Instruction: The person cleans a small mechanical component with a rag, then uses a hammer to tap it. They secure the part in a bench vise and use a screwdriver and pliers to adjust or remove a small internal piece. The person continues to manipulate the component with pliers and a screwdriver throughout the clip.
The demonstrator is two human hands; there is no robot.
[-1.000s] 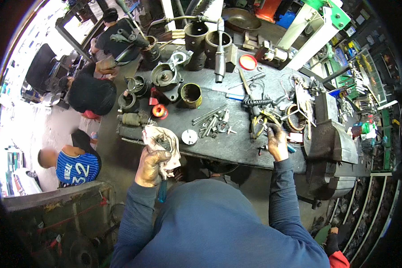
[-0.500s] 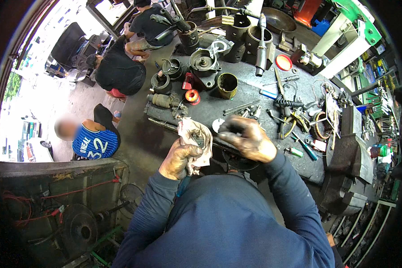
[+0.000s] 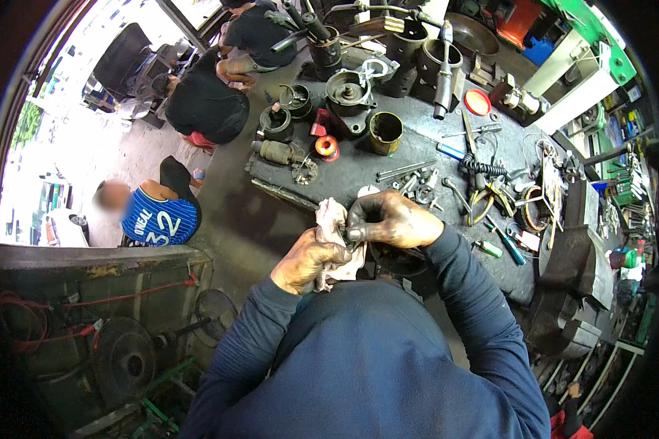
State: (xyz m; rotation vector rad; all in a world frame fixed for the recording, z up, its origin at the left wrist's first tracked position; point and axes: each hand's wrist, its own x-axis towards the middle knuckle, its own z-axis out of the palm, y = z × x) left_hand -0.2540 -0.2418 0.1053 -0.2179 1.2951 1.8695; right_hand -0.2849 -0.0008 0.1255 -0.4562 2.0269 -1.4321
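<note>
My left hand [image 3: 309, 260], black with grease, is closed around a dirty white rag [image 3: 332, 223] held just in front of my chest. My right hand [image 3: 389, 219] is curled against the rag from the right, its fingers pinching a small dark metal part [image 3: 354, 235] wrapped in the cloth. Both hands touch each other, near the front edge of the dark workbench [image 3: 344, 172]. Most of the small part is hidden by fingers and cloth.
The workbench carries dark cylinders and housings [image 3: 348, 91], a brass-coloured sleeve [image 3: 385, 130], a red lid [image 3: 477, 102], bolts [image 3: 410, 179], pliers and screwdrivers [image 3: 490, 197], and a vise [image 3: 575, 249] at right. People crouch on the floor at left [image 3: 154, 212]. An old machine [image 3: 117, 344] stands lower left.
My right hand left the tools on the bench's right side and came to the rag in my left hand. My view swung left and down.
</note>
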